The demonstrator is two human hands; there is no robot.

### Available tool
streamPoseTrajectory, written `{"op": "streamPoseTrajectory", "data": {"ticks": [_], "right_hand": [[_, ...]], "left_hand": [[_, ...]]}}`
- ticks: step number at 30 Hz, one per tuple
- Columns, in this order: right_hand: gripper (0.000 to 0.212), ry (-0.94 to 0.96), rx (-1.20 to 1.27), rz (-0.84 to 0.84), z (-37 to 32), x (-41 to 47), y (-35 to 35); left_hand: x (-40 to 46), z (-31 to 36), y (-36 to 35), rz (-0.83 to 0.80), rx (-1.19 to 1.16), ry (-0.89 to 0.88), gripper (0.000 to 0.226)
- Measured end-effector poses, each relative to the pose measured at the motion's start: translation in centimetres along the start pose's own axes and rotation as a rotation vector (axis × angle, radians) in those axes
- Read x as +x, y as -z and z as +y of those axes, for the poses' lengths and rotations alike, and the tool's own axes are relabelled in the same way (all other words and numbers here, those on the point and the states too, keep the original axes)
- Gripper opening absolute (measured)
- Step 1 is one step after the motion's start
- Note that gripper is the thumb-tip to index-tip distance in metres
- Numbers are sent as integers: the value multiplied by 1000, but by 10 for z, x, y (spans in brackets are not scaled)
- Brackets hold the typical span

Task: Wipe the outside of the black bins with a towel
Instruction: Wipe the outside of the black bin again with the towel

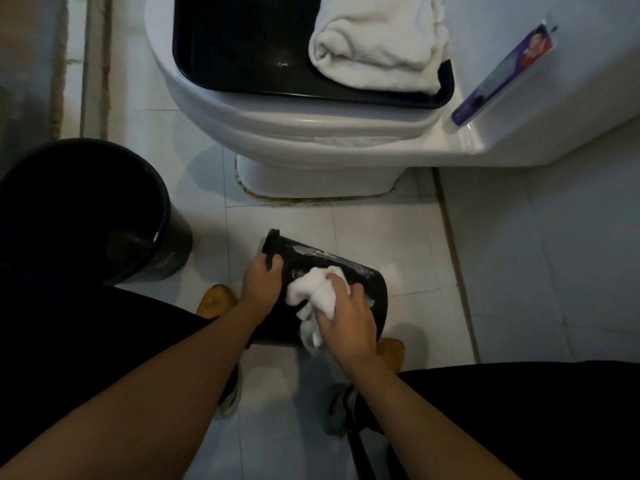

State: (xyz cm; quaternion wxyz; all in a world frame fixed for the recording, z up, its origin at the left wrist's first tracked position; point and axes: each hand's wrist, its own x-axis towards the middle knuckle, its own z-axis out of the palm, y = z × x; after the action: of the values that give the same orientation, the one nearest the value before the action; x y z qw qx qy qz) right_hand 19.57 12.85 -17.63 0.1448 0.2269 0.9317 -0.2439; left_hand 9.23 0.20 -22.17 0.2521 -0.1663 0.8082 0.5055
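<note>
Small black bin (367,282) lies tipped on its side above the floor tiles (398,230), between the person's knees, rim pointing left. Left hand (261,284) grips the rim, fingers curled over the edge. Right hand (348,322) clutches a crumpled white towel (311,289), pressed against the bin's outer wall. Larger black bin (104,216) stands upright at left, near the toilet (311,133).
</note>
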Motion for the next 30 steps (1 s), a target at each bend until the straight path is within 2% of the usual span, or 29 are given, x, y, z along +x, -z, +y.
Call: {"op": "streamPoseTrajectory", "data": {"ticks": [3, 7, 9, 12, 14, 15, 18, 19, 21, 24, 26, 30], "right_hand": [[66, -179, -7, -17, -17, 13, -6], [60, -230, -57, -20, -31, 19, -17], [56, -153, -43, -34, -37, 13, -25], [57, 65, -29, -66, -30, 5, -27], [54, 123, -119, -85, -7, 14, -17], [49, 38, -147, -86, 8, 20, -9], [42, -433, -26, 2, 35, 25, 9], [42, -477, 1, 14, 30, 23, 6], [42, -378, 60, 6, 2, 17, -7], [47, -36, 72, -48, -32, 6, -24], [48, 30, 23, -67, -25, 14, -22], [43, -397, 38, 34, -12, 24, -12]], "left_hand": [[-6, -13, -3, 28, -66, 86, 30], [-6, -21, -2, 21, -69, 90, 38], [-6, -25, -1, 31, -49, 72, 43], [-8, -30, -2, 71, -29, 45, 44], [-8, -27, -3, 104, -12, 39, 45], [-9, -24, -3, 114, -2, 46, 46], [-9, -18, -6, 127, -3, 43, 47], [-9, -19, -7, 135, 9, 51, 47], [-8, -18, -7, 134, 23, 68, 48], [-3, -19, -6, 120, 0, 83, 52], [-2, -18, -4, 112, -50, 96, 51], [-6, -18, -4, 119, -114, 134, 42]]}}
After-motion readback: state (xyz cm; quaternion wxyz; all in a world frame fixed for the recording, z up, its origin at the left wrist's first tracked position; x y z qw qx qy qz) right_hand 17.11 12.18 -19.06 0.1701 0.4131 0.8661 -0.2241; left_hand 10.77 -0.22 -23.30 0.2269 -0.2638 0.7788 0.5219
